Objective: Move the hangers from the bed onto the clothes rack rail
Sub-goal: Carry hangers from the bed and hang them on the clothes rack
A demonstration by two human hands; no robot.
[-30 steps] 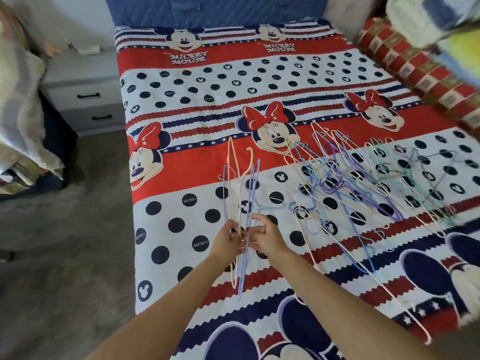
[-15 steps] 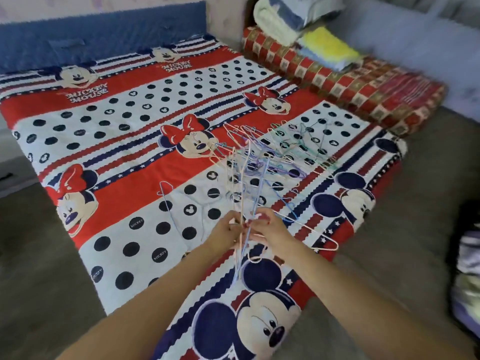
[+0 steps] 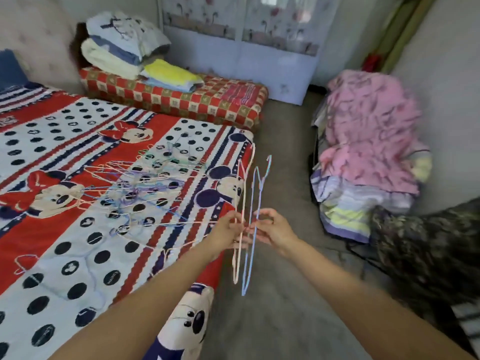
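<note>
Both hands hold a small bunch of thin wire hangers (image 3: 246,258) upright, just past the bed's right edge and over the floor. My left hand (image 3: 225,233) pinches the pink and cream ones. Blue ones sit in the pinch of my right hand (image 3: 272,229). The hooks point up near the bed corner. A tangled pile of pastel hangers (image 3: 140,183) lies on the bed (image 3: 65,255), which has a red, white and blue cartoon-mouse cover. One pink hanger (image 3: 24,265) lies apart at the left. No clothes rack rail is in view.
A low checked mattress (image 3: 181,100) with folded bedding (image 3: 124,48) runs along the far wall. At the right, a heap of pink and striped blankets (image 3: 363,157) sits on the floor, with a dark patterned cloth (image 3: 428,250) nearer. Grey floor (image 3: 280,320) lies between.
The view has swung to the right, away from the bed's head. The held hangers have come off the bed and now hang over the floor beside it.
</note>
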